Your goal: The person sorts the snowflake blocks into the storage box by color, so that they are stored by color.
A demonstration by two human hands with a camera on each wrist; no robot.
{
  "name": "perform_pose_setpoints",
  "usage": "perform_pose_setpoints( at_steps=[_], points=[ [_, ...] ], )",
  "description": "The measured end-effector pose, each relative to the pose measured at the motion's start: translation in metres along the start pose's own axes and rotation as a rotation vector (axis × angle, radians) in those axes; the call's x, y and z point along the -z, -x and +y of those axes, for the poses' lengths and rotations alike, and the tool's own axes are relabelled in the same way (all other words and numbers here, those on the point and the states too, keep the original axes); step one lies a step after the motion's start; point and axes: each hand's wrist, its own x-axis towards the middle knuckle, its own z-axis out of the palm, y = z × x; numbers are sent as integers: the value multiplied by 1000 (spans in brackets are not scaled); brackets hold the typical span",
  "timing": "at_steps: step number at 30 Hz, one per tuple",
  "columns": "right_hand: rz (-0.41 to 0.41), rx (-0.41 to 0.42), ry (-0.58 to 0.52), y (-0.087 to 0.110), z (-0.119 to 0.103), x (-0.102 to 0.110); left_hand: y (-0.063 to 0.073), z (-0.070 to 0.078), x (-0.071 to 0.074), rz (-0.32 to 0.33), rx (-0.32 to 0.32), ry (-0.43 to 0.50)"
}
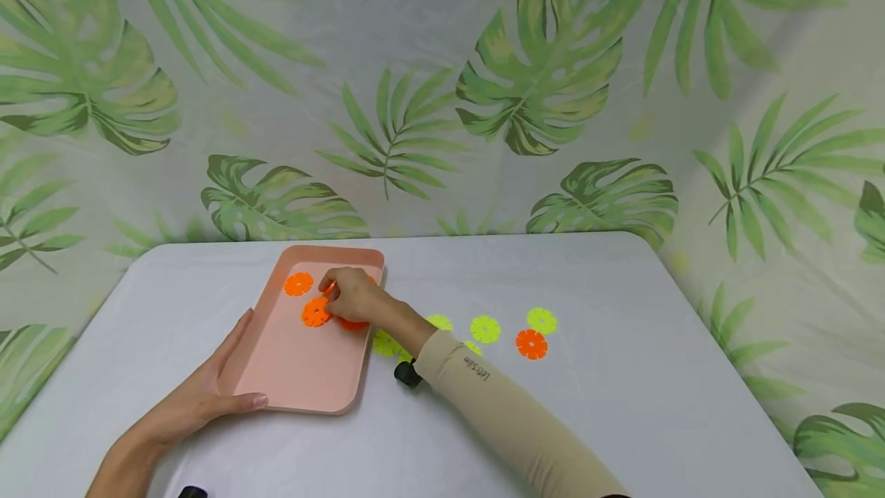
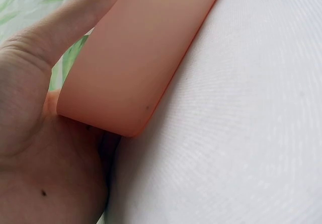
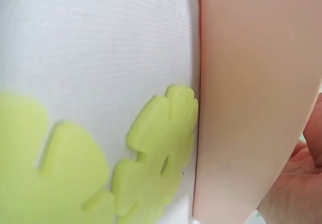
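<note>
If dipping lower, your right hand (image 1: 354, 294) could be jolting the pink tray (image 1: 297, 367).
Your left hand (image 1: 207, 390), straight-fingered, is bracing the near-left corner; your right is holding bent fingers over orange discs (image 1: 299, 284) inside, and I can't tell whether it's gripping one. Green discs (image 1: 485, 329) are crowding the right wall outside; the near half is offering bare room.
</note>
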Motion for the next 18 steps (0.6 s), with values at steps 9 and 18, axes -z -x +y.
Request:
perform_pose_setpoints(
  at_steps=[9,18],
  points=[
    [7,76,-72,11,7,14,0,-2,0,-4,-33,-28],
    [5,231,-218,25,27,37,1,-3,0,-8,-48,-14]
  ],
)
